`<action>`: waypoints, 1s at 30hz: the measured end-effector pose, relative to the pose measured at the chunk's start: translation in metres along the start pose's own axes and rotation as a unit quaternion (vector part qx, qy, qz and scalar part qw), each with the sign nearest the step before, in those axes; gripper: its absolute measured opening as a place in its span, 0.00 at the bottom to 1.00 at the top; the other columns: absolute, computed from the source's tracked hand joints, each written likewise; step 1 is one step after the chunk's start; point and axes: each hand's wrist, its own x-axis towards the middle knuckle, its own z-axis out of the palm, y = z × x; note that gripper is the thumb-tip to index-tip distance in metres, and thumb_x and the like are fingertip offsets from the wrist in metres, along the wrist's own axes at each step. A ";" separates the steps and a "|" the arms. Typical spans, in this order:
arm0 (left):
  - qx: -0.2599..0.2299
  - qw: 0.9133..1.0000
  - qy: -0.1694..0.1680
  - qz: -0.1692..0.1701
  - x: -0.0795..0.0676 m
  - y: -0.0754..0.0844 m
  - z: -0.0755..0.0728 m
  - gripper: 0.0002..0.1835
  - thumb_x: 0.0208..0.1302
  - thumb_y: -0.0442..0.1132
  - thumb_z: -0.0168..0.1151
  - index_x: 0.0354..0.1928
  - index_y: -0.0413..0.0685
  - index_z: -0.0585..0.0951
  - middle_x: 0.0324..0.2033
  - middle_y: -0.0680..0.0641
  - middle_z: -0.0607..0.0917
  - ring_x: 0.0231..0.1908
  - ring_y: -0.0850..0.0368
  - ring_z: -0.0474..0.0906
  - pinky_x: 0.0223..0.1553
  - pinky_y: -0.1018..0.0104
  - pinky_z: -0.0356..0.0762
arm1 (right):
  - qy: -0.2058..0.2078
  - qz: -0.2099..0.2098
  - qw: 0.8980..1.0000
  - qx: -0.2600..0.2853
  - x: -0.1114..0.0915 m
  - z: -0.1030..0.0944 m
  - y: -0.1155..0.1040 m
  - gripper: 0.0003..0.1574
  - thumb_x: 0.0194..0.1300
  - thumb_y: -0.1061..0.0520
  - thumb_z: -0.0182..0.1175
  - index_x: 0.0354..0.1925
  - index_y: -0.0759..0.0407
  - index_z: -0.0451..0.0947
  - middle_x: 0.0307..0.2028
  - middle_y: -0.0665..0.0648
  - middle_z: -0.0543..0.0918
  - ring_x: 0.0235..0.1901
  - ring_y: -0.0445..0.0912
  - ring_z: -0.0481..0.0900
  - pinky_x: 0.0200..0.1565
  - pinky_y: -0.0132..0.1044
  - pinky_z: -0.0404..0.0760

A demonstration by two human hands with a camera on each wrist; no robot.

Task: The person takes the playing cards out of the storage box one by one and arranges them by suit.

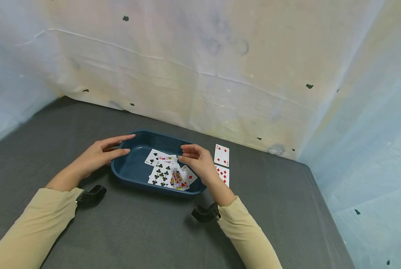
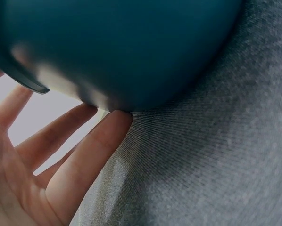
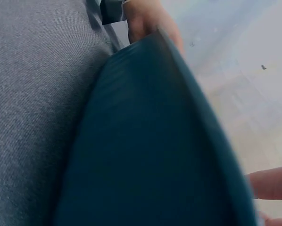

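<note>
A dark blue tray point(image 1: 129, 173) holds several playing cards lying loosely over one another, among them an eight-like club card point(image 1: 160, 173), a spade card point(image 1: 151, 157) and a face card point(image 1: 177, 180). My left hand point(image 1: 97, 155) rests at the tray's left end, thumb and forefinger reaching over the rim. In the left wrist view its other fingers point(image 2: 84, 160) lie nearly straight against the outer wall. Over the tray's right part hovers my right hand point(image 1: 199, 164), thumb and fingers apart and loosely bent. I see no card between them. In the right wrist view its fingertips point(image 3: 273, 183) show beside the rim.
Right of the tray, two diamond cards lie face up on the dark grey table: a far one point(image 1: 222, 155) and a nearer one point(image 1: 223, 174) partly covered by the right hand. A pale patterned sheet point(image 1: 187, 74) hangs behind the table and along its sides.
</note>
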 end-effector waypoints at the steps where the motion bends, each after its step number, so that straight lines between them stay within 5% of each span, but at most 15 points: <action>1: 0.000 1.000 0.000 0.000 0.000 0.000 0.000 0.34 0.68 0.55 0.56 0.73 0.60 0.60 0.73 0.40 0.54 0.64 0.34 0.62 0.47 0.50 0.72 | 0.000 0.003 1.000 0.000 0.001 0.001 0.001 0.23 0.60 0.64 0.64 0.55 0.65 0.76 0.52 0.65 0.80 0.51 0.53 0.78 0.52 0.41 0.78; 9: 0.002 1.000 0.000 -0.002 -0.001 0.001 -0.001 0.33 0.69 0.53 0.55 0.73 0.60 0.60 0.73 0.40 0.54 0.63 0.35 0.63 0.44 0.57 0.72 | 0.005 0.010 1.000 -0.018 0.003 0.005 0.006 0.23 0.59 0.63 0.65 0.54 0.64 0.77 0.51 0.64 0.81 0.49 0.51 0.78 0.52 0.41 0.78; 15: 0.001 1.000 0.000 -0.001 -0.001 0.001 0.000 0.33 0.69 0.54 0.55 0.73 0.60 0.60 0.73 0.39 0.54 0.62 0.35 0.64 0.45 0.55 0.72 | -0.014 0.010 0.994 -0.104 0.005 0.005 0.010 0.26 0.59 0.59 0.66 0.57 0.60 0.75 0.52 0.61 0.78 0.48 0.50 0.77 0.48 0.41 0.78; 23: -0.005 1.000 -0.002 0.002 0.002 0.002 0.004 0.33 0.68 0.54 0.56 0.73 0.61 0.60 0.73 0.40 0.55 0.63 0.35 0.63 0.46 0.53 0.73 | -0.072 0.012 0.968 -0.238 0.004 0.003 0.010 0.32 0.54 0.58 0.70 0.57 0.63 0.74 0.56 0.65 0.76 0.55 0.57 0.75 0.51 0.49 0.78; 30: -0.005 1.000 -0.002 0.005 0.004 0.003 0.007 0.32 0.69 0.53 0.56 0.73 0.60 0.61 0.73 0.39 0.55 0.63 0.35 0.63 0.47 0.51 0.74 | -0.057 0.017 0.936 -0.347 0.002 0.007 0.014 0.33 0.53 0.49 0.72 0.53 0.63 0.75 0.49 0.66 0.74 0.49 0.56 0.71 0.50 0.48 0.74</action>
